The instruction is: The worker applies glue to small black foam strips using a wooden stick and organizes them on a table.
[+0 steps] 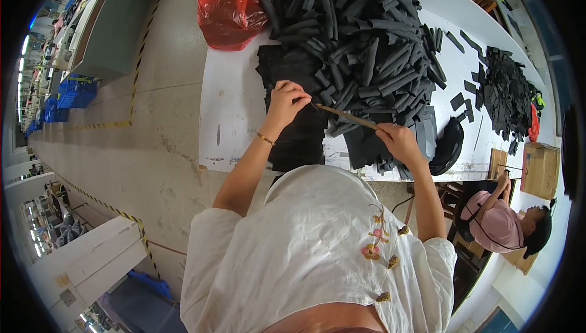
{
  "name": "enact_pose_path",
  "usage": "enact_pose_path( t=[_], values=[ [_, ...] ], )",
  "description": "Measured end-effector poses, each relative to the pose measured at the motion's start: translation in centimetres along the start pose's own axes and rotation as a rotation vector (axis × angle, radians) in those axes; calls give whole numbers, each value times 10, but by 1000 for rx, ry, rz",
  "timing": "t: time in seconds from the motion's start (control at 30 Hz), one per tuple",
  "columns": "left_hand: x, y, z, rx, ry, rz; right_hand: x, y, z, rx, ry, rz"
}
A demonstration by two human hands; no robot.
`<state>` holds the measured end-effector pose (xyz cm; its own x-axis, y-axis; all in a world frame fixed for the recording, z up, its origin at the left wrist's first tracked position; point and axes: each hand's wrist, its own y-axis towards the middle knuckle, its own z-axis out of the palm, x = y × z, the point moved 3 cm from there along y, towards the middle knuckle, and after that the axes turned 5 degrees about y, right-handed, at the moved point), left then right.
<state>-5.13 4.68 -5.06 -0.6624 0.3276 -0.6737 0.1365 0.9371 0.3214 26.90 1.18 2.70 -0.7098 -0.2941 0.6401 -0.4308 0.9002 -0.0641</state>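
Note:
Over a stack of flat black cloth-like pieces (297, 141), my left hand (285, 102) is closed in a pinch. A long, thin tan stick (347, 115) slants from beside its fingertips to my right hand (400, 142), which is wrapped round the other end. Whether the left fingers grip the stick's tip or a small black piece, I cannot tell. Just beyond my hands lies a big heap of dark grey, rolled strips (372, 46). Flat dark pieces (362, 148) lie on the near side, beneath the stick.
The white table (221, 119) carries a red plastic bag (235, 18) at far left and a shiny black bundle (448, 145) right of my right hand. Farther right are small dark pieces (506, 89), a cardboard box (541, 168) and a seated person in pink (497, 217).

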Motion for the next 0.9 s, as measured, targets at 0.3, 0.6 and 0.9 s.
enact_pose_path(
  t=[0.3, 0.6, 0.9],
  values=[
    [-85, 5, -12, -314, 24, 98, 14, 34, 94, -66, 583, 51],
    [-57, -16, 42, -414, -1673, -936, 68, 45, 129, -276, 433, 25],
    [-18, 4, 4, -609, -1517, -906, 50, -49, 73, 155, 444, 271]
  ],
)
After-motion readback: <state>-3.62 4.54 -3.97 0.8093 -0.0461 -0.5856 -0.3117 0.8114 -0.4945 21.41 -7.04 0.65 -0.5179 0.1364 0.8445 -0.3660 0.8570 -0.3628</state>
